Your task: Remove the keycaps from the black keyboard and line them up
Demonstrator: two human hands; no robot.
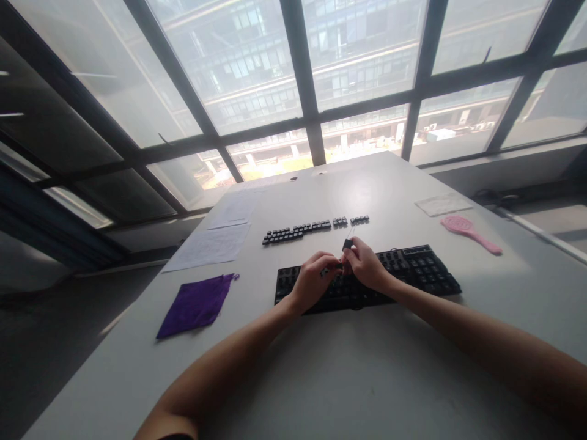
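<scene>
Above the ridged black plastic keyboard point(428, 273), the left hand point(314, 272) pinches a small dark piece point(338, 266); the right hand point(367, 266) grips a wire-pronged keycap puller point(347, 244). Blocky keycaps point(318, 226) lie beyond the keyboard.

A black keyboard point(351, 296) lies flat between the table's point(284, 385) left and right edges; loose black keycaps point(318, 226) stand in rows beyond it. A black-handled tool point(347, 244) points wires toward the far edge.

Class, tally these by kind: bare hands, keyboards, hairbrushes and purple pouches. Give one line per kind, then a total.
Bare hands: 2 (left hand, right hand)
Keyboard: 1
Hairbrush: 1
Purple pouch: 1
Total: 5
</scene>
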